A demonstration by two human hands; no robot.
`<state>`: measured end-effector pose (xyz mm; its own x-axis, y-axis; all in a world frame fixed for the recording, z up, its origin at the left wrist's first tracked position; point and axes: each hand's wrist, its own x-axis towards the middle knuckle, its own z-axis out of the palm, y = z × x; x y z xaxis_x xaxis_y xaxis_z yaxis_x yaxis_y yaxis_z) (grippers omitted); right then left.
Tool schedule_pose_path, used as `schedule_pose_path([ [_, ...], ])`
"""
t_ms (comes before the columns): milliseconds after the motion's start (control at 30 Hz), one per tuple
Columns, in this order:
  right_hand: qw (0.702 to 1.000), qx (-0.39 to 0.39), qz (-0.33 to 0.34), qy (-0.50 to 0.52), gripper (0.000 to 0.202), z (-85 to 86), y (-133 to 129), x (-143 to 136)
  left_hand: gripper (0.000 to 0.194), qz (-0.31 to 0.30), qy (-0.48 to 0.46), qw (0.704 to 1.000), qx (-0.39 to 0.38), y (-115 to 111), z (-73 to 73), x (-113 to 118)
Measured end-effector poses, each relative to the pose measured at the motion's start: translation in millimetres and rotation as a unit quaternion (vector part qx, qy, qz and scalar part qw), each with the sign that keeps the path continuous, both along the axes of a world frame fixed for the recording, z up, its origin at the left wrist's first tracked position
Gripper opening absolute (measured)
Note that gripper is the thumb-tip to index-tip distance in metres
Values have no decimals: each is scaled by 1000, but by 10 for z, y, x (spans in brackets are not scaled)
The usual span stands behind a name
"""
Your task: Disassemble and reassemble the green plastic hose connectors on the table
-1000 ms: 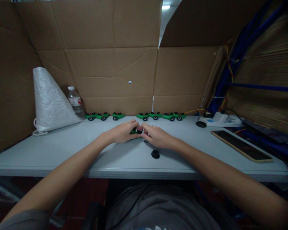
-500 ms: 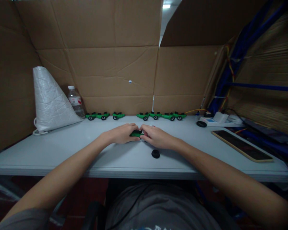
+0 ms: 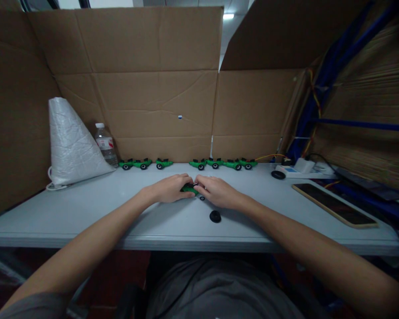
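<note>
A green toy car (image 3: 189, 189) is between my hands at the middle of the table. My left hand (image 3: 173, 188) grips its left end with thumb and fingers. The fingers of my right hand (image 3: 216, 190) are pinched together at its right end, by a small shiny part too small to make out. Just below them a small dark ring-like piece (image 3: 202, 198) shows on the tabletop. Nearer the front edge lies a round black piece (image 3: 215, 216).
Several green toy cars (image 3: 143, 164) line the back of the white table (image 3: 173, 226). At the left stand a silvery bag (image 3: 75, 146) and a water bottle (image 3: 105, 142). On the right are a phone (image 3: 332, 204), a black disc (image 3: 278, 175) and a power strip (image 3: 302, 170).
The view has tilted slightly upward. My right fingers have shifted a little on the toy car, and the small ring-like piece now shows more clearly beneath them.
</note>
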<state>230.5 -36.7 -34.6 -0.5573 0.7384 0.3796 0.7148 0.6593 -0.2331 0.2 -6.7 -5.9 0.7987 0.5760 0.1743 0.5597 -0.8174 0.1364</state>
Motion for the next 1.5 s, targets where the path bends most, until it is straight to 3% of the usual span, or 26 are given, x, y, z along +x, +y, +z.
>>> schedule_pose_path([
  [700,1000,15,-11,25,23,-4,59,-2,27,2,-40,999,1,-15,11,-5],
  [1067,997,33,3,64,13,21,60,5,27,2,-41,999,4,-23,1,-7],
  [1267,998,20,5,51,18,40,52,9,26,0,-38,999,7,-25,2,-6],
  [1500,998,38,-31,45,22,45,38,-20,25,6,-39,999,3,-33,10,4],
])
